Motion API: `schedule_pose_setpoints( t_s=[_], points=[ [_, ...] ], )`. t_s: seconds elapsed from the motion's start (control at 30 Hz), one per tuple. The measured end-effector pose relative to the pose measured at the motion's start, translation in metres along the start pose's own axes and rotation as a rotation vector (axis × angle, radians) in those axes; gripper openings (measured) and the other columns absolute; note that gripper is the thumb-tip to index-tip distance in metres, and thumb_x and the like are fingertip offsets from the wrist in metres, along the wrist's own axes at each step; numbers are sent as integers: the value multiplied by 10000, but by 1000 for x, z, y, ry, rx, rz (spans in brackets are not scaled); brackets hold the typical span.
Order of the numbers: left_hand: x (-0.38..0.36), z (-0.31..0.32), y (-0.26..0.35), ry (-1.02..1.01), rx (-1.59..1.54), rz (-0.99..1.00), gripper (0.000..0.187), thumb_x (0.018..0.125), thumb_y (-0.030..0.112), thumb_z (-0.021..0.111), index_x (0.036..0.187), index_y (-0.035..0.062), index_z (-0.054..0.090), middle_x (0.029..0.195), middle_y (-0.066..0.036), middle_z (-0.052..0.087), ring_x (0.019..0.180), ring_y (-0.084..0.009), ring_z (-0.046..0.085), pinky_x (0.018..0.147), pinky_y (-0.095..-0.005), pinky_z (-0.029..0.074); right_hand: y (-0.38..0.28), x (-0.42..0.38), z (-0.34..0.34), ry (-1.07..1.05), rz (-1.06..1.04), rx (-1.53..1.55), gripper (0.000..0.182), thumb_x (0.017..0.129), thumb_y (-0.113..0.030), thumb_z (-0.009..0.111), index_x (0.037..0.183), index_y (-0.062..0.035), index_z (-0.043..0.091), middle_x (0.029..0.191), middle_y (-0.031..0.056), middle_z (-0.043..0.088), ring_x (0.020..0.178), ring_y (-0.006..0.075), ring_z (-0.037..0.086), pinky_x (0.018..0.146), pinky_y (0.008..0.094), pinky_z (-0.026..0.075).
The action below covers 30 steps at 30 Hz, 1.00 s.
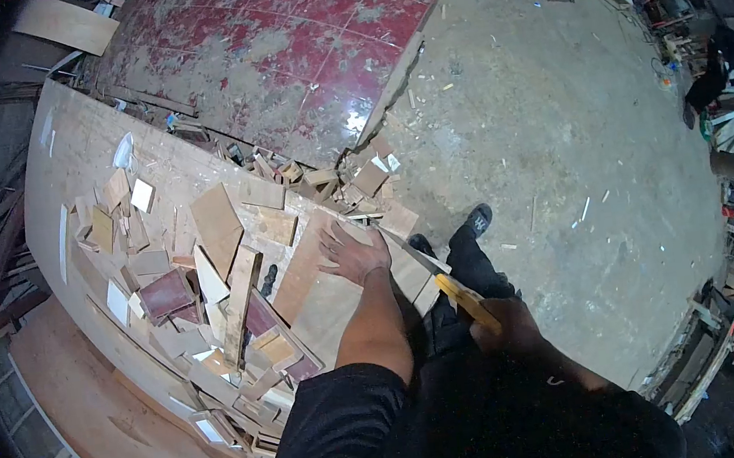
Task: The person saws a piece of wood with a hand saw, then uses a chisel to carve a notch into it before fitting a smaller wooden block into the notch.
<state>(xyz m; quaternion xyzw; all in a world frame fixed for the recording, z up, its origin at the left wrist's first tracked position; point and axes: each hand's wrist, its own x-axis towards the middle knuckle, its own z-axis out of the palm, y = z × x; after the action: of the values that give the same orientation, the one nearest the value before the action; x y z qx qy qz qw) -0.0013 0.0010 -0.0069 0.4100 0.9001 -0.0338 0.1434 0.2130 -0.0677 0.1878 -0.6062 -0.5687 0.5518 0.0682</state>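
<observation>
The yellow-handled saw point(462, 298), its long axis pointed from five toward eleven o'clock, is gripped by closed fingers of the right hand point(499, 324) at four o'clock from the left hand point(357, 255), spread wide over a board point(303, 274) on the table point(76, 126).

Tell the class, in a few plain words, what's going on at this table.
A person's left hand lies spread on a wooden board at the edge of the table. The right hand grips a yellow-handled saw, its blade beside the board's edge; whether it is cutting is unclear. Scattered wood pieces lie nearby.
</observation>
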Motion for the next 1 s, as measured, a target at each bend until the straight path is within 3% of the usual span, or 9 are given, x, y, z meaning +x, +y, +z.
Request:
schedule_pose_setpoints(
  t_s=[0.13, 0.23, 0.4, 0.5, 0.63, 0.77, 0.83, 0.93, 1.0],
  points=[
    [-2, -1, 1, 26, -16, 14, 755, 814, 469, 577, 1422, 121, 296, 1514, -158, 211, 1405, -342, 177, 1095, -646, 44, 29, 42, 44, 80, -88, -82, 144, 736, -166, 646, 761, -44, 575, 660, 166, 587, 659, 371, 623, 562, 433, 484],
    [0, -3, 3, 28, -12, 7, 758, 809, 468, 586, 1420, 124, 300, 1514, -159, 213, 1403, -339, 184, 1097, -644, 42, 39, 74, 60, 173, -291, -133, 125, 734, -151, 641, 767, -48, 578, 669, 163, 599, 663, 358, 633, 568, 432, 489],
    [0, -3, 3, 27, -13, 4, 765, 798, 467, 598, 1419, 132, 304, 1514, -160, 217, 1400, -340, 190, 1099, -641, 37, -14, 8, 0, 32, -80, -185, 154, 764, -189, 627, 824, -47, 623, 742, 195, 634, 718, 396, 639, 632, 468, 519],
    [-1, -5, 3, 20, -8, 10, 769, 800, 475, 596, 1422, 129, 304, 1517, -159, 215, 1400, -339, 191, 1097, -642, 42, 15, 22, 24, 136, -209, -132, 121, 723, -129, 640, 728, -32, 568, 664, 177, 586, 640, 402, 597, 546, 459, 480],
    [-2, 0, 2, 7, 6, -7, 798, 793, 516, 582, 1438, 145, 293, 1530, -144, 195, 1409, -328, 179, 1103, -635, 35, 44, 81, 56, 189, -344, -138, 197, 762, -224, 633, 822, -38, 606, 716, 203, 616, 687, 409, 623, 605, 480, 501],
    [0, -1, 2, -25, 46, -21, 814, 792, 545, 568, 1450, 157, 286, 1536, -132, 183, 1416, -318, 169, 1109, -629, 23, 54, 48, 41, 71, -268, -117, 225, 757, -258, 651, 817, -47, 604, 720, 195, 621, 691, 405, 627, 607, 484, 502],
    [1, 0, 2, -9, 35, -10, 813, 793, 541, 571, 1449, 154, 287, 1533, -134, 189, 1416, -317, 167, 1108, -632, 27, 14, 8, 10, 79, -174, -88, 134, 732, -149, 654, 799, -41, 610, 683, 188, 610, 654, 379, 623, 551, 434, 487],
    [-1, 1, 0, 33, 16, 6, 801, 796, 516, 582, 1439, 137, 291, 1526, -140, 200, 1409, -328, 178, 1102, -638, 43, 34, 22, 25, 29, -54, -103, 145, 735, -146, 654, 832, -45, 617, 684, 188, 607, 667, 371, 633, 558, 434, 492],
    [-2, 1, 1, 63, 1, 16, 790, 799, 494, 590, 1430, 122, 294, 1522, -144, 206, 1401, -339, 190, 1097, -642, 56, 62, 56, 53, 78, -155, -97, 182, 739, -208, 654, 807, -46, 605, 691, 192, 611, 680, 386, 631, 586, 452, 498]
  ],
)
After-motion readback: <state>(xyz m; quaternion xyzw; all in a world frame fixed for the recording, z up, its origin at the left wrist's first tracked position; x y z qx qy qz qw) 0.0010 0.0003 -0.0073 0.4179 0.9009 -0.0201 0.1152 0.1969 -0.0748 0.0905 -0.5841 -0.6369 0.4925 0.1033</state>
